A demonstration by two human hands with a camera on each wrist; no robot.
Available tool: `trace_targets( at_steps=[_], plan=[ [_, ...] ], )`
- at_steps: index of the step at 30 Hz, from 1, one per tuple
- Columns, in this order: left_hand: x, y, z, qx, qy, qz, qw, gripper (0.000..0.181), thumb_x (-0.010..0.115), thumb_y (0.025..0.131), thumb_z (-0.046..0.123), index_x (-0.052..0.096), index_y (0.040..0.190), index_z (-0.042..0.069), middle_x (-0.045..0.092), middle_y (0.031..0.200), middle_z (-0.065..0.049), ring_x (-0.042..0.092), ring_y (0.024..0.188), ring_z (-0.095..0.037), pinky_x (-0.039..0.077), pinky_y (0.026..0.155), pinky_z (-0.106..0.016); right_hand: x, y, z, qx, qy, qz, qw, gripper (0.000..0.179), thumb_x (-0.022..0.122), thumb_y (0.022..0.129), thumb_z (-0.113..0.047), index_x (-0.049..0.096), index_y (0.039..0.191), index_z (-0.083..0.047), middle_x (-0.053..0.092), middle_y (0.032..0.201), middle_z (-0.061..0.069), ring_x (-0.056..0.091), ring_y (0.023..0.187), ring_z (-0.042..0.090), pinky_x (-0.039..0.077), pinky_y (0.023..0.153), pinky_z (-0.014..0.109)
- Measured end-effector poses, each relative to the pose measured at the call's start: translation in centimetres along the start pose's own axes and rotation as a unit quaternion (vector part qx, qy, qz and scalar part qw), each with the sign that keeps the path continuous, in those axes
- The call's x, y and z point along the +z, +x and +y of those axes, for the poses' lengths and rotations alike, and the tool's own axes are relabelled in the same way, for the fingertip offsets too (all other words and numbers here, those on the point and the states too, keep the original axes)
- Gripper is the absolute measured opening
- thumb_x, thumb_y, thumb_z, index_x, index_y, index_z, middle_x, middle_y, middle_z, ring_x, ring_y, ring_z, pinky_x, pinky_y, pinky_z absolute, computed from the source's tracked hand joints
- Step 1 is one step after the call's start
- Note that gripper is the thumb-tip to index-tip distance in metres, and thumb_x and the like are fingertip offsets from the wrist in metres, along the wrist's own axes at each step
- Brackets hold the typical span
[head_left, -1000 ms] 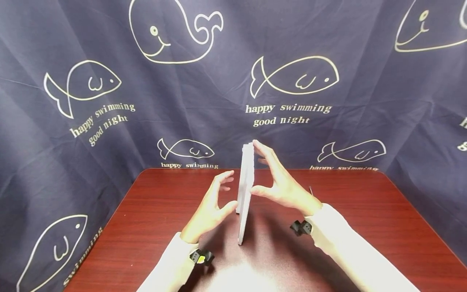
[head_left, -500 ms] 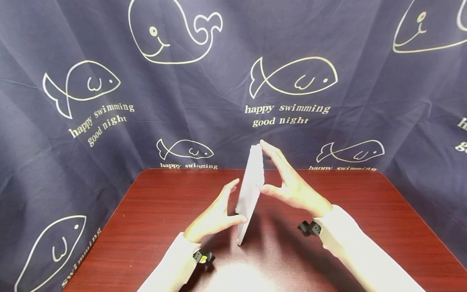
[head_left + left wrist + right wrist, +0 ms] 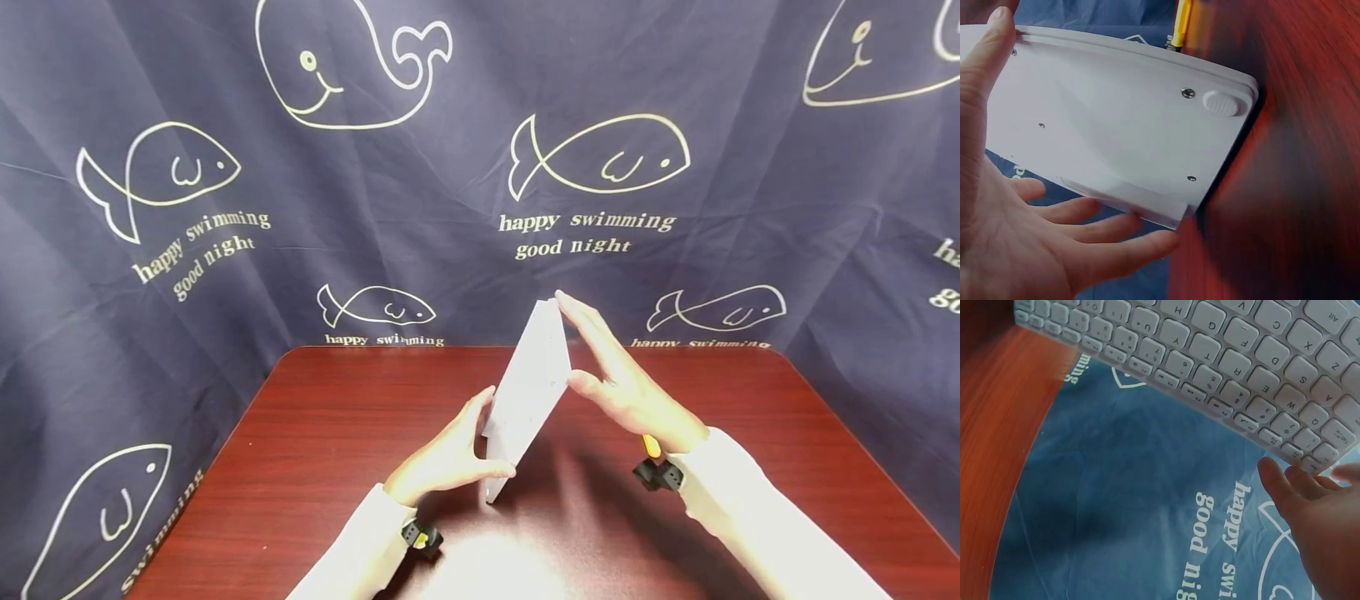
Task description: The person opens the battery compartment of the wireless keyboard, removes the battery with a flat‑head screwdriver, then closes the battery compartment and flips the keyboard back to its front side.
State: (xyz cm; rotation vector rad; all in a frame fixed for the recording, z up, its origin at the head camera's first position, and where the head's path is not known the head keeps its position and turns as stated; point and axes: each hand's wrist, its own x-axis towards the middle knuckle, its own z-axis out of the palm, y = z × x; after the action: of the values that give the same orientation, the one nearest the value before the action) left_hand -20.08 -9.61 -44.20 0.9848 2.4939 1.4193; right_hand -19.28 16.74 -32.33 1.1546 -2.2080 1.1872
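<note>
A white sleeve [image 3: 352, 550] comes in from the left, a small black camera [image 3: 431, 542] at its wrist, and the left hand [image 3: 442, 460] stretches wide beyond it, thumb over the near long edge of a white keyboard [image 3: 528, 387] and fingertips along the far one, a light hold spanning it low down. The keyboard is propped on one short end about the middle of the dark red tabletop [image 3: 337, 417], its long axis climbing in a steep slant up to the right. Its underside is turned left and upward, its keys [image 3: 1235, 364] right and down, with the Esc corner at the top on the side toward the navy curtain [image 3: 405, 192] and its line-drawn fish. That underside is smooth and plain, with small screws [image 3: 1188, 93], a ribbed oval foot [image 3: 1220, 104] near the low end and a raised ledge [image 3: 1122, 200] along the far edge; the keys are white with dark lettering. At the upper end the right hand [image 3: 630, 396] grips the board across its width, fingers fairly straight and slanting up to the far corner, thumb at the near one, palm clear of it. Under that wrist shows a bit of yellow [image 3: 651, 446], I can't tell of what, just above a second black camera [image 3: 658, 475], and the other white sleeve [image 3: 772, 525] runs off to the lower right.
</note>
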Motion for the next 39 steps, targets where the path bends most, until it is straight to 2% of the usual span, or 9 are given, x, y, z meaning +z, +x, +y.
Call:
trace_targets(
  at_steps=[5, 12, 16, 19, 24, 28, 31, 34, 39],
  plan=[
    [0.0, -0.1, -0.6, -0.018, 0.039, -0.011, 0.9990, 0.115, 0.082, 0.066, 0.049, 0.014, 0.151, 0.011, 0.032, 0.146, -0.007, 0.042, 0.128, -0.019, 0.033, 0.102, -0.034, -0.4, -0.4, 0.0, -0.008, 0.008, 0.001, 0.9999, 0.080, 0.051, 0.092, -0.053, 0.022, 0.150, -0.005, 0.018, 0.153, 0.011, 0.022, 0.137, 0.028, 0.019, 0.108, 0.029],
    [-0.1, -0.2, -1.6, -0.010, 0.060, -0.030, 0.9977, 0.113, 0.084, 0.067, 0.041, 0.015, 0.150, 0.008, 0.035, 0.146, -0.014, 0.044, 0.127, -0.025, 0.034, 0.102, -0.035, -0.9, -0.5, -2.7, -0.035, 0.054, 0.019, 0.9978, 0.074, 0.053, 0.096, -0.036, 0.025, 0.140, 0.016, 0.021, 0.144, 0.033, 0.025, 0.130, 0.042, 0.028, 0.103, 0.023],
    [-0.3, -0.4, -1.5, -0.002, 0.056, -0.035, 0.9979, 0.111, 0.085, 0.068, 0.037, 0.016, 0.149, 0.007, 0.035, 0.146, -0.016, 0.042, 0.128, -0.026, 0.034, 0.102, -0.036, -1.0, -1.7, -0.5, -0.049, 0.051, 0.031, 0.9970, 0.074, 0.058, 0.093, -0.034, 0.028, 0.140, 0.014, 0.022, 0.145, 0.032, 0.025, 0.132, 0.038, 0.030, 0.102, 0.024],
    [-0.5, -0.5, -1.7, 0.000, 0.071, -0.034, 0.9969, 0.112, 0.085, 0.067, 0.039, 0.016, 0.149, 0.006, 0.035, 0.145, -0.016, 0.040, 0.129, -0.025, 0.034, 0.102, -0.036, -1.1, -2.5, 0.8, -0.049, 0.054, 0.026, 0.9970, 0.071, 0.064, 0.088, -0.021, 0.030, 0.141, 0.012, 0.022, 0.147, 0.027, 0.028, 0.131, 0.035, 0.033, 0.101, 0.026],
    [-1.0, -0.9, -1.8, -0.007, 0.121, -0.027, 0.9923, 0.115, 0.083, 0.064, 0.049, 0.018, 0.150, 0.009, 0.037, 0.141, -0.012, 0.042, 0.126, -0.021, 0.037, 0.099, -0.037, -1.7, -3.4, 1.0, -0.008, 0.049, -0.011, 0.9987, 0.077, 0.067, 0.078, -0.001, 0.029, 0.145, 0.005, 0.021, 0.149, 0.019, 0.042, 0.123, 0.027, 0.034, 0.099, 0.024],
    [-1.5, -1.2, -1.9, -0.003, 0.130, -0.022, 0.9913, 0.116, 0.084, 0.062, 0.049, 0.019, 0.150, 0.010, 0.038, 0.140, -0.013, 0.043, 0.123, -0.021, 0.039, 0.097, -0.038, -2.5, -3.7, 0.5, 0.043, 0.011, -0.045, 0.9980, 0.081, 0.072, 0.078, -0.003, 0.031, 0.148, -0.006, 0.022, 0.150, 0.009, 0.050, 0.105, 0.014, 0.044, 0.072, 0.019],
    [-1.8, -1.4, -2.0, -0.006, 0.136, -0.019, 0.9905, 0.117, 0.084, 0.062, 0.050, 0.018, 0.150, 0.010, 0.037, 0.139, -0.013, 0.043, 0.122, -0.020, 0.039, 0.097, -0.037, -3.1, -4.1, 0.2, 0.065, -0.016, -0.064, 0.9957, 0.083, 0.075, 0.078, -0.009, 0.031, 0.148, -0.010, 0.026, 0.148, 0.006, 0.048, 0.093, 0.010, 0.039, 0.052, 0.022],
    [-2.0, -1.6, -2.1, -0.016, 0.145, -0.018, 0.9892, 0.117, 0.083, 0.062, 0.052, 0.019, 0.150, 0.010, 0.037, 0.139, -0.012, 0.041, 0.123, -0.020, 0.037, 0.098, -0.038, -3.4, -4.6, 0.3, 0.082, -0.019, -0.078, 0.9934, 0.085, 0.076, 0.079, -0.011, 0.028, 0.149, -0.011, 0.028, 0.146, 0.005, 0.047, 0.095, 0.010, 0.040, 0.052, 0.024],
    [-2.3, -1.8, -2.1, -0.029, 0.161, -0.020, 0.9864, 0.116, 0.080, 0.063, 0.056, 0.020, 0.150, 0.008, 0.035, 0.142, -0.011, 0.039, 0.125, -0.025, 0.036, 0.098, -0.043, -3.5, -5.5, 0.4, 0.121, -0.018, -0.095, 0.9880, 0.087, 0.075, 0.081, -0.016, 0.023, 0.151, -0.013, 0.024, 0.149, 0.005, 0.051, 0.065, 0.005, 0.042, 0.051, 0.025]
  ],
)
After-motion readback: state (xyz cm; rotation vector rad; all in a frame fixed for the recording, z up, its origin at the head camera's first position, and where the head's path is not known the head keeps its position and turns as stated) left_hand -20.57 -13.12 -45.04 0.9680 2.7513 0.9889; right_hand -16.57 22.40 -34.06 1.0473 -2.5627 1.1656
